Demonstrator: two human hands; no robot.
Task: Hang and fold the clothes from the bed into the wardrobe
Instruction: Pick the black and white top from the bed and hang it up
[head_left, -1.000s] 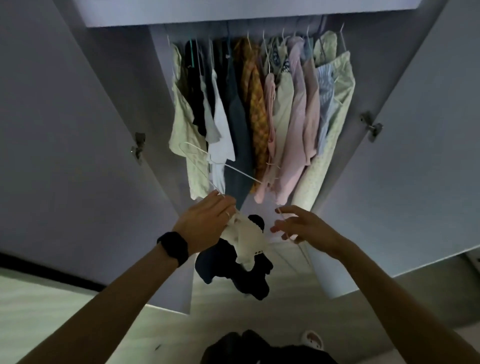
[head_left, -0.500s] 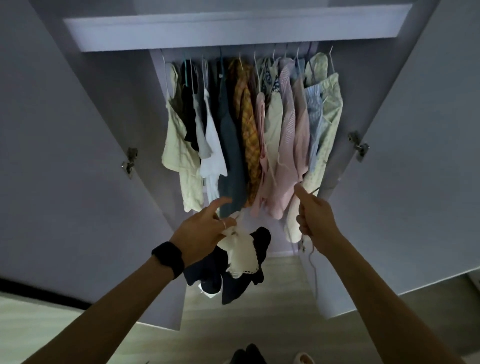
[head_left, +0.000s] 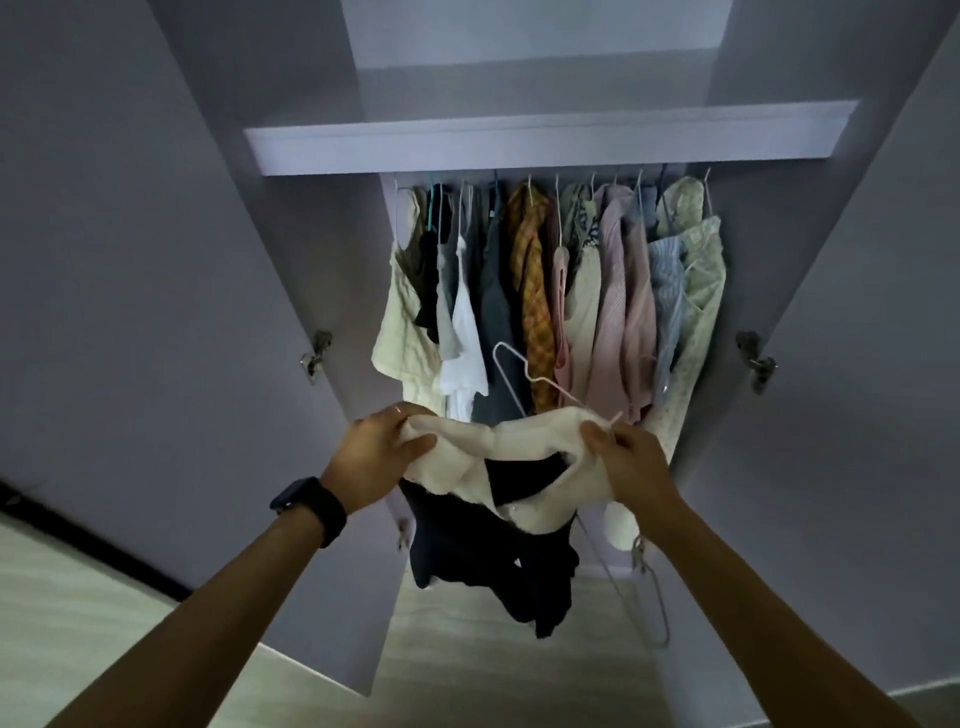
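I'm fitting the hanger (head_left: 540, 383) into the cream-collared top (head_left: 519, 447); my left hand (head_left: 382, 457) and right hand (head_left: 631, 462) grip its collar; next, I judge, comes hooking it inside the wardrobe (head_left: 550, 140).

carrier: wardrobe (head_left: 332, 260) | load: hung clothes (head_left: 613, 312) in a row | position: just under shelf (head_left: 545, 140)

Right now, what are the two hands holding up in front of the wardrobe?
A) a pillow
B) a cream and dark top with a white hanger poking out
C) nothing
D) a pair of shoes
B: the left hand and right hand each grip the cream and dark top, and a white hanger sticks up from it.
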